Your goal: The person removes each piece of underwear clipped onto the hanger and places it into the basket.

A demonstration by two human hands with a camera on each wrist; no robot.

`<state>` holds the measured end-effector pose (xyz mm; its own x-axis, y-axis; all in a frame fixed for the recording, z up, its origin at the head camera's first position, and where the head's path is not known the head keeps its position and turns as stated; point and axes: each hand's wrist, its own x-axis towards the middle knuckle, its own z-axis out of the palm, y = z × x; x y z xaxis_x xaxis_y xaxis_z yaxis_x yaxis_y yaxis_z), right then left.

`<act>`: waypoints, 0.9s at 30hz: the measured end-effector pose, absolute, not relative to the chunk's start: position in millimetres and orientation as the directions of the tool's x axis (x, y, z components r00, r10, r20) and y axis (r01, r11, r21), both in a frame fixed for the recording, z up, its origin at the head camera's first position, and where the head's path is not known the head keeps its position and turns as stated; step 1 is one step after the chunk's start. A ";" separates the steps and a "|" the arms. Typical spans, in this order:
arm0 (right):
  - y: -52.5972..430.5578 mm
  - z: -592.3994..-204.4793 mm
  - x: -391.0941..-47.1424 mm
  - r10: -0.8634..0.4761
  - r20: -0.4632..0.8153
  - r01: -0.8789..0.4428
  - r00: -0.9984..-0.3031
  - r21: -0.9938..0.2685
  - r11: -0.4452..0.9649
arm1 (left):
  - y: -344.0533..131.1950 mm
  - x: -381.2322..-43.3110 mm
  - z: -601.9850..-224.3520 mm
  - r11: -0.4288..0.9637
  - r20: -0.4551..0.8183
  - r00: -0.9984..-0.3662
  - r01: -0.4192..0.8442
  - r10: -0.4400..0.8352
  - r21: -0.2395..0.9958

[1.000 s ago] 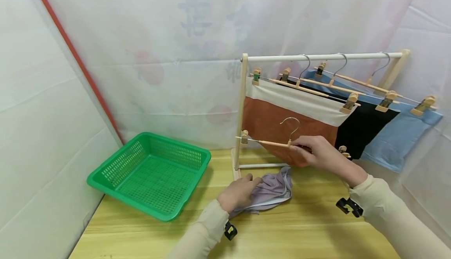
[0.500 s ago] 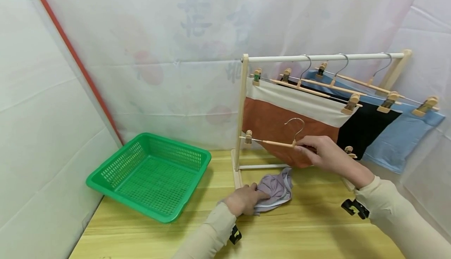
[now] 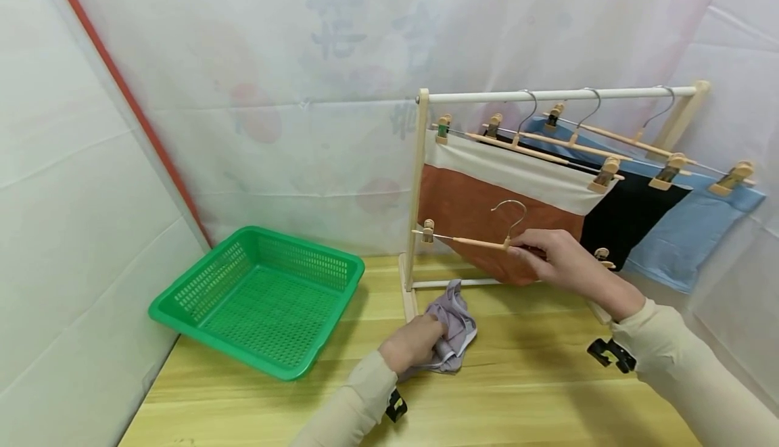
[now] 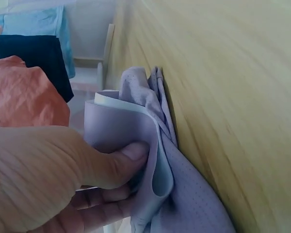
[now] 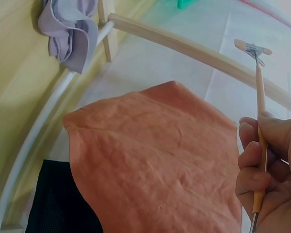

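Observation:
A lavender garment with a pale band lies bunched on the wooden table in front of the rack. My left hand pinches its folded band between thumb and fingers, as the left wrist view shows on the cloth. In my right hand is a clip hanger, gripped by its bar near the metal hook. The hanger is raised before the rack and carries no cloth. One of its clips shows at the bar's end in the right wrist view.
A rack with a white rail holds several clipped garments: a rust-and-cream one, a black one and a light blue one. At left stands a green plastic basket on the table. White sheets hang behind.
My left hand has taken hold of the lavender garment and drawn it left, bunching it. My right hand shifted slightly right with the hanger, then stayed nearly still.

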<state>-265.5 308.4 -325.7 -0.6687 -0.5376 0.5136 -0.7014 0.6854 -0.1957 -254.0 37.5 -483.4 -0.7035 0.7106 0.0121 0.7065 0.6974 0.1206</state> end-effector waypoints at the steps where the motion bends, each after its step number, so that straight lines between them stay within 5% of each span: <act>1: 308.4 -325.5 -265.3 -0.538 0.515 -0.701 -0.668 -0.192 0.687 | 36.9 -253.8 -483.6 0.692 0.019 -0.698 0.713 0.716 0.109; 27: 318.3 -319.3 -259.3 -0.505 0.541 -0.689 -0.672 -0.207 0.695 | 18.5 -246.4 -428.8 0.615 0.335 -0.652 0.756 0.680 0.223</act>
<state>-259.3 318.3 -319.3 -0.6723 -0.5048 0.5414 -0.6886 0.6950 -0.2071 -246.4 18.5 -428.8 -0.6519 0.6800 0.3354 0.7563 0.6150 0.2232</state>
